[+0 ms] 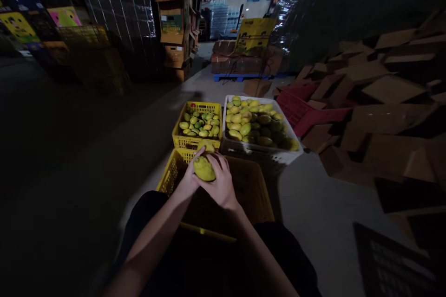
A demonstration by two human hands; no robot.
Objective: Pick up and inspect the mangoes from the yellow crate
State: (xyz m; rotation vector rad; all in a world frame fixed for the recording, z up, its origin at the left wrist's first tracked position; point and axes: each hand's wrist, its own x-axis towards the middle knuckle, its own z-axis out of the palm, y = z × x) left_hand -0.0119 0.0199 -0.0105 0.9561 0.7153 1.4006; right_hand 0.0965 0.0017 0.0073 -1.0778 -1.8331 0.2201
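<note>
Over a large yellow crate (266,195), I hold a yellow-green mango (204,169) between both palms. My left hand (190,178) curls round its left side, thumb upward. From the right, my right hand (222,182) grips it with bent fingers above and a thumb below. A second yellow mango (208,147) shows just beyond the fingertips; whether a hand touches it, I cannot tell. Behind are a smaller yellow crate (176,140) of green and yellow mangoes (204,133) and a white crate (294,147) heaped with yellower mangoes (236,118). Deep shadow hides most of the near crate's inside.
Flattened and open cardboard boxes (383,116) pile up on the right, with a red crate (301,109) among them. Further back, wrapped cartons (240,62) sit on a blue pallet (237,77). Stacked boxes (172,23) stand at back left. My knees flank the near crate.
</note>
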